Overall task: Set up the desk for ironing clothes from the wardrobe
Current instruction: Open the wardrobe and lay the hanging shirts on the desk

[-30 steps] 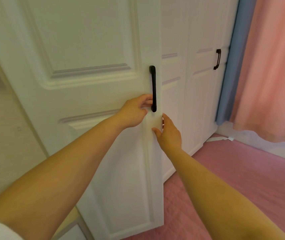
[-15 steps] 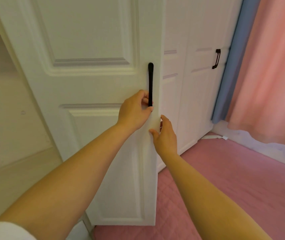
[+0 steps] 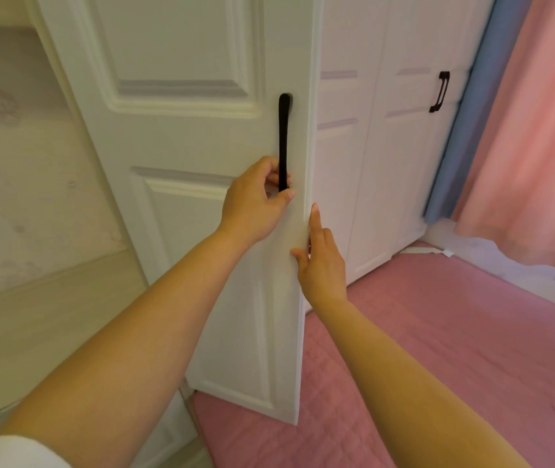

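The wardrobe door (image 3: 181, 130), white and panelled, stands swung open toward the viewer, its free edge running down the middle of the view. On that door, near the free edge, a long black handle (image 3: 284, 130) is mounted upright. The left hand (image 3: 252, 204) grips the lower end of this handle: the fingers are curled behind the bar and the thumb lies across the front just below it, its tip pointing right. A white sleeve (image 3: 16, 450) shows at the near left corner.

The right hand (image 3: 321, 261) is at the door's free edge, just below and to the right of the left hand. Its forefinger is stretched straight up along the edge and its thumb touches the door's front face (the other fingers are folded loosely, and whether they reach behind the edge cannot be told).

To the left of the open door, the pale inside of the wardrobe (image 3: 16, 163) shows with a light wooden shelf board (image 3: 50, 315) across it. To the right, farther back, are more closed white doors (image 3: 387, 163), one with a small black handle (image 3: 439, 92). Beyond them hang a blue curtain (image 3: 461, 146) and a pink curtain (image 3: 539, 130). A pink quilted mat (image 3: 438, 349) covers the floor.
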